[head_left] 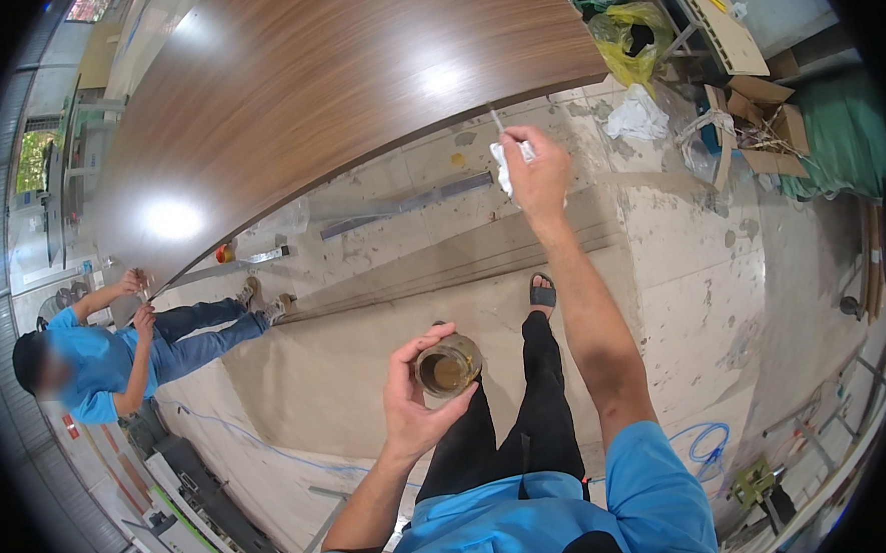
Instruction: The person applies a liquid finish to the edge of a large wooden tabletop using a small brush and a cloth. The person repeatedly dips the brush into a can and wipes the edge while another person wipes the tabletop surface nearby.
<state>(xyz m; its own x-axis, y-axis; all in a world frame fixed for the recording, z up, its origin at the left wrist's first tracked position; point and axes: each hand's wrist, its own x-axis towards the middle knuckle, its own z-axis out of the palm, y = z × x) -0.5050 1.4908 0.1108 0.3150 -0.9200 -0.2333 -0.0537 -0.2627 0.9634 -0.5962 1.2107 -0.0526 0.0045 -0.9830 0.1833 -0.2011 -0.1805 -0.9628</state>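
My left hand (416, 403) is wrapped around a small open jar (448, 366) in front of my body, with brownish contents at the bottom and stained walls. My right hand (541, 176) is stretched forward, its fingers closed on a thin stick-like tool (498, 120) that may be a small brush. A crumpled white cloth (503, 165) is bunched in the same hand. The tool's tip is at the near edge of a large wood-grain panel (352, 71); whether it touches cannot be made out.
A co-worker in a blue shirt (101, 354) stands at the panel's left end, both hands by its edge. At right are a yellow plastic bag (631, 41), white crumpled material (638, 116), an open cardboard box (771, 129) and a blue hose (709, 443). A metal strip (406, 204) lies below the panel.
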